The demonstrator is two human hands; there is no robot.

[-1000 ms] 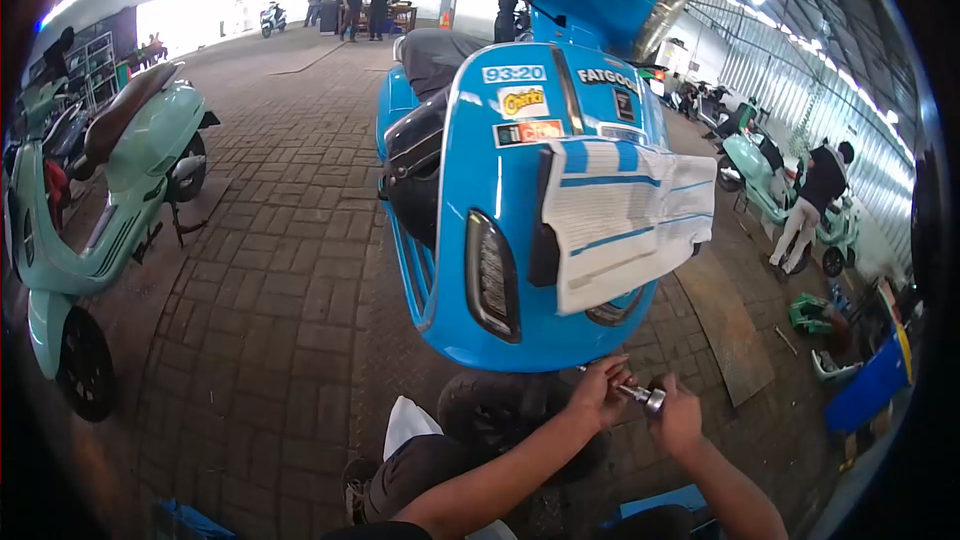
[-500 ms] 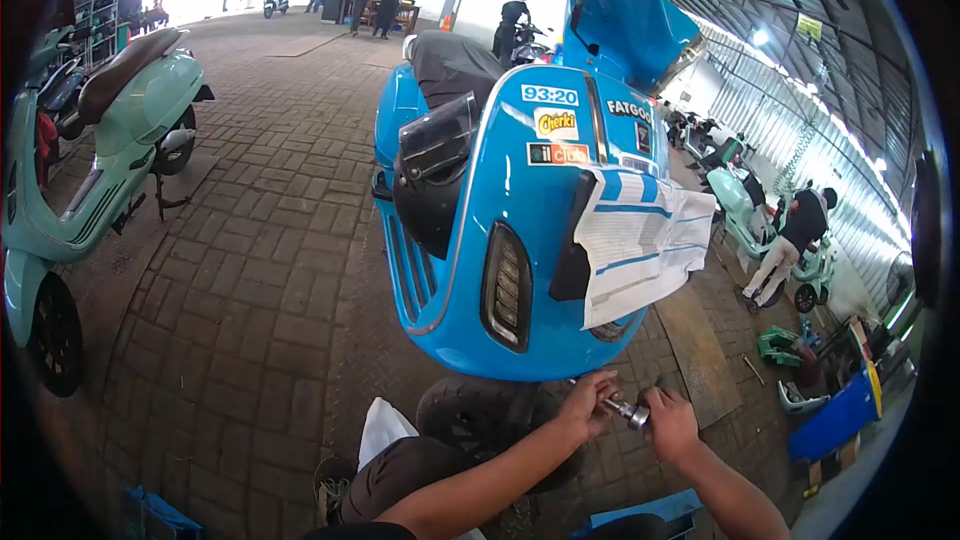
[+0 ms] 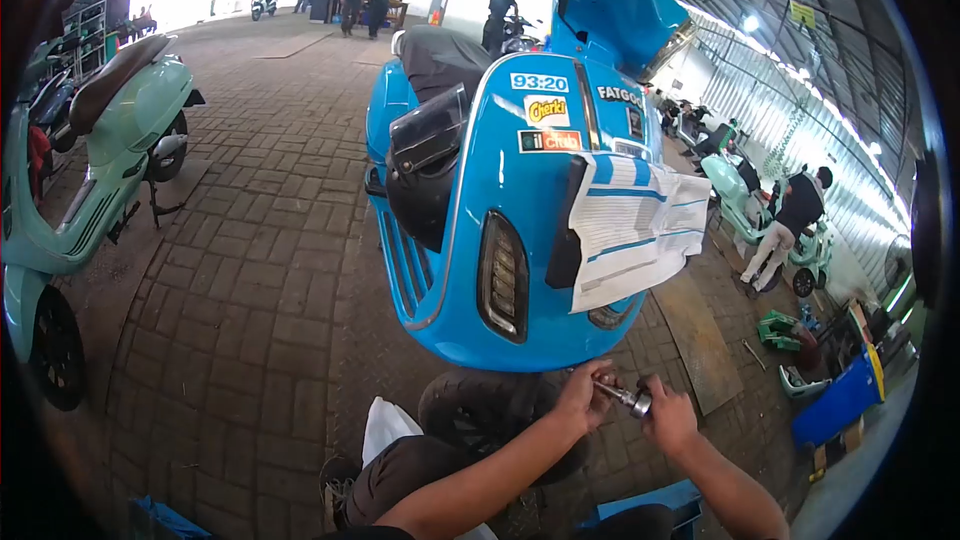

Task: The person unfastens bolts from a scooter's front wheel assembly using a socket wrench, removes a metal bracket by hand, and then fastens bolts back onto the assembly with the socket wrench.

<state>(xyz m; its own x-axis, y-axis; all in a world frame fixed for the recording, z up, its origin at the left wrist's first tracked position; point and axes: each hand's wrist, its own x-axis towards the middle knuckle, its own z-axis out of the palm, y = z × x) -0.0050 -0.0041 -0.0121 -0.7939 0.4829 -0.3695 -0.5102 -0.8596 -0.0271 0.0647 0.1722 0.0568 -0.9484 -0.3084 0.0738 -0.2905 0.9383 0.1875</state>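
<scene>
Both my hands are at a chrome ratchet wrench (image 3: 625,397) under the lower front of a blue scooter (image 3: 455,330). My left hand (image 3: 583,395) has its fingers closed round the thin shaft near the scooter's underside. My right hand (image 3: 670,418) is closed at the round head end; the handle is mostly hidden by the fingers. The far tip of the shaft is hidden. The scooter's black front wheel (image 3: 470,410) is just left of my hands. A printed paper sheet (image 3: 640,240) hangs on the blue front panel above them.
Near my knees are a blue plastic object (image 3: 650,507) and a white cloth or bag (image 3: 385,428). A pale green scooter (image 3: 150,90) stands at left. At right are a blue bin (image 3: 835,410), green trays (image 3: 780,330) and a person (image 3: 795,220) bending at another scooter.
The view has shifted slightly. My right hand has turned a little at the wrench head, while my left hand keeps its grip on the shaft.
</scene>
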